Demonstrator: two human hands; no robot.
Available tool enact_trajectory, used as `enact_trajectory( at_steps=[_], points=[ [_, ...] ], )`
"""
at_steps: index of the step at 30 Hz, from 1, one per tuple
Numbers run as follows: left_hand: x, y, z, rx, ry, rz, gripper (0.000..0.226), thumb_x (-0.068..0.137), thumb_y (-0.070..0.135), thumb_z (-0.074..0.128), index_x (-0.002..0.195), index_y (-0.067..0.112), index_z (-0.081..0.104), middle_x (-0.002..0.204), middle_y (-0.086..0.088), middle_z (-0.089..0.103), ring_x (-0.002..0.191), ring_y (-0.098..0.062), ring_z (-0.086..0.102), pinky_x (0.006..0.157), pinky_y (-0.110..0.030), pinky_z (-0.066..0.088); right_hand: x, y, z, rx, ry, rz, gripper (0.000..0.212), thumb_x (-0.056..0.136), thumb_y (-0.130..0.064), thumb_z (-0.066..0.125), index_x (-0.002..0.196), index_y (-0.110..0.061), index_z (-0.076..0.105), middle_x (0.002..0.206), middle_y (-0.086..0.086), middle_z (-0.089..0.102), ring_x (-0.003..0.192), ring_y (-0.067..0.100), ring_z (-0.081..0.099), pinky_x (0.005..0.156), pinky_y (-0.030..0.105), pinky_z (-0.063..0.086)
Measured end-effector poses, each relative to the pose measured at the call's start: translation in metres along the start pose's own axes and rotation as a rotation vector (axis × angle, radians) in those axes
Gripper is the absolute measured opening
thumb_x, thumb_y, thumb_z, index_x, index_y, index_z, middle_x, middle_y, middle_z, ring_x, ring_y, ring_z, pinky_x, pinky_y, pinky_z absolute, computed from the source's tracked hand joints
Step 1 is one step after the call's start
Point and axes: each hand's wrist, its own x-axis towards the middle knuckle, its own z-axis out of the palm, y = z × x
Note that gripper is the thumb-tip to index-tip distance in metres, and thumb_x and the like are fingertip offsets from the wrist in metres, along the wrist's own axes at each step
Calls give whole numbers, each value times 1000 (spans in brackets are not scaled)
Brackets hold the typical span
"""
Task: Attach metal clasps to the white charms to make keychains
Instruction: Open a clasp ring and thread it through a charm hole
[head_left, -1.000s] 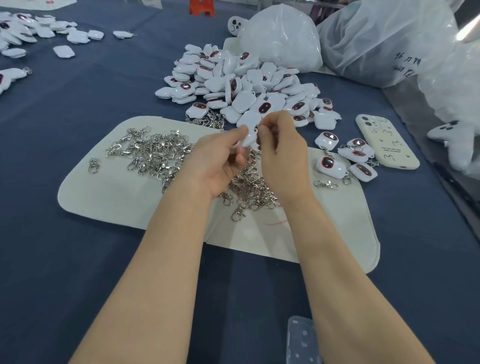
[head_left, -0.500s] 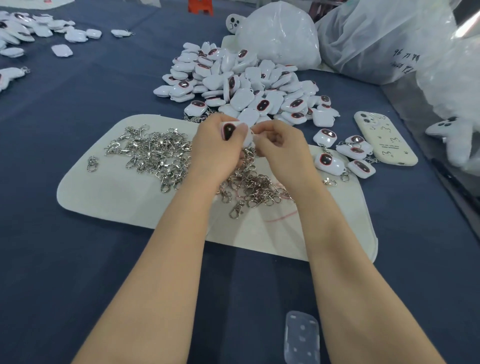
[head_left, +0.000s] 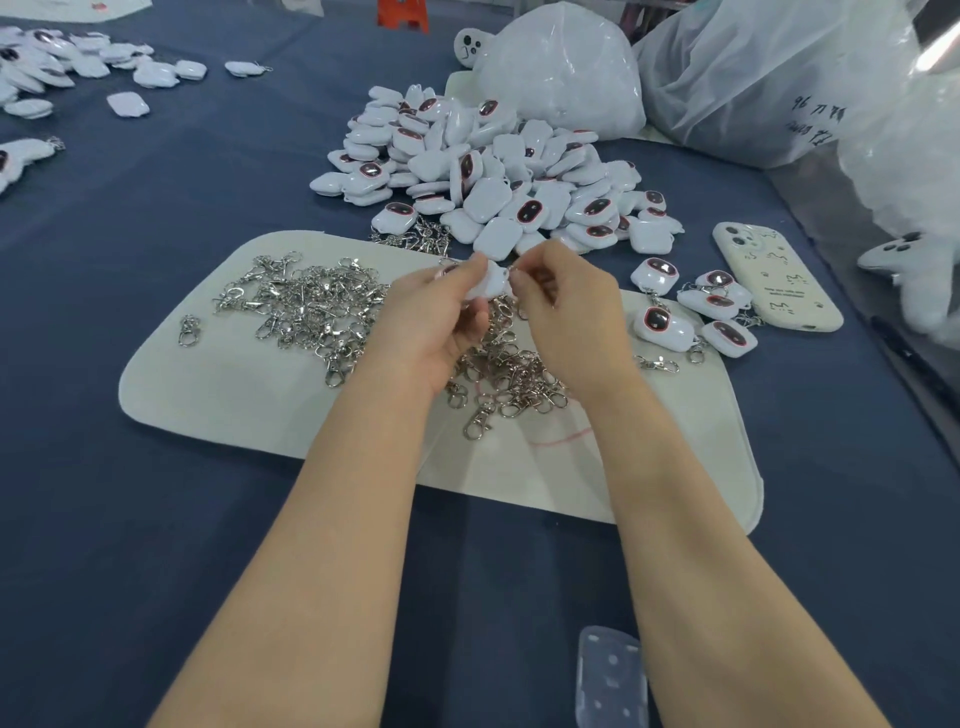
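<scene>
Plastic of a glossy white forms the charms (head_left: 498, 171), which are rounded squares with pillowed faces, some bearing a dark oval window rimmed in red. They lie heaped on the dark blue tablecloth (head_left: 156, 519). Bright silver metal clasps (head_left: 311, 306), made of hooks and rings, lie tangled on a pale matte mat (head_left: 249, 405) with rounded corners. Finished keychains (head_left: 691, 317) sit at the mat's right edge, just beside a cream phone (head_left: 774, 280). Crinkled translucent plastic bags (head_left: 561, 78) stand behind the heap.

Position: the held charm (head_left: 488, 278) sits between the two hands, above the clasps near the mat's far edge. The left hand (head_left: 436, 322) grips it from the left, fingers curled round its body. The right hand (head_left: 566, 312) pinches at its right corner with the fingertips, the fingers curled. Whether a clasp lies between those fingertips cannot be told.

Change: against half a second ago, the held charm has turned. Its dark window then faced the camera and is now mostly turned away, so the plain white side shows. Both hands remain over the same part of the mat.
</scene>
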Motion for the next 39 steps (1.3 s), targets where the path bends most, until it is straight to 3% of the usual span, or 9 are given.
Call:
enact_trajectory(
  at_steps=[3, 6, 9, 13, 20, 22, 27, 33, 39],
  points=[
    [1, -2, 1, 632, 102, 409, 12, 88, 21, 64, 84, 10, 64, 72, -5, 62, 55, -16, 57, 54, -28, 50, 1, 1, -3, -134, -111, -35, 10, 91, -8, 53, 92, -8, 63, 74, -3, 57, 73, 16, 52, 71, 26, 40],
    [-1, -2, 3, 869, 119, 650, 12, 87, 26, 63, 88, 14, 63, 70, 6, 58, 65, -17, 54, 62, -27, 42, 3, 0, -3, -110, -103, 35, 9, 89, -8, 53, 88, -15, 58, 74, -5, 57, 72, 14, 52, 72, 25, 42],
    [0, -3, 3, 613, 48, 489, 10, 90, 24, 61, 84, 16, 60, 68, 2, 58, 57, -13, 57, 60, -30, 50, 0, -4, 0, 191, -33, 210, 11, 86, -5, 54, 85, -15, 54, 79, 3, 61, 75, 18, 58, 80, 35, 48],
    [1, -3, 2, 89, 3, 117, 13, 90, 17, 64, 82, 8, 61, 65, 0, 55, 41, -2, 50, 45, -16, 46, -2, -8, 3, 543, 41, 302, 12, 89, 0, 56, 87, -11, 57, 69, 0, 62, 58, 9, 57, 72, 32, 53],
    [2, 0, -3, -206, -110, -124, 13, 88, 16, 64, 91, 4, 62, 61, 0, 53, 39, -2, 47, 38, -10, 42, -1, -7, 0, 554, 60, 215, 12, 88, 1, 60, 89, -10, 64, 75, 1, 66, 63, 5, 62, 70, 20, 54],
    [4, 1, -6, -312, -151, -199, 12, 89, 17, 62, 92, 5, 60, 69, -1, 49, 39, -2, 48, 38, -9, 42, -1, -7, -1, 605, 43, 222, 11, 90, 0, 59, 90, -9, 64, 76, 3, 66, 65, 5, 62, 69, 19, 53],
    [5, 2, -9, -412, -160, -291, 12, 89, 15, 62, 87, 4, 59, 78, -3, 45, 38, -2, 47, 36, -10, 42, -1, -5, 1, 379, 47, 137, 10, 93, -6, 55, 88, -14, 59, 74, -1, 62, 73, 16, 62, 78, 34, 54],
    [3, 2, -6, -86, -29, -58, 14, 85, 15, 68, 93, 7, 60, 72, -1, 54, 40, -2, 45, 38, -11, 40, -1, 0, -6, 2, -25, -2, 8, 93, -13, 55, 91, -15, 62, 69, -12, 56, 69, 10, 53, 65, 12, 40],
    [0, 0, 0, 459, 53, 394, 13, 85, 21, 69, 76, 22, 60, 65, 5, 55, 49, -8, 46, 55, -25, 42, 3, -2, -10, -145, -127, -18, 11, 92, -11, 54, 93, -11, 65, 78, -1, 62, 74, 14, 54, 67, 19, 38]
  ],
)
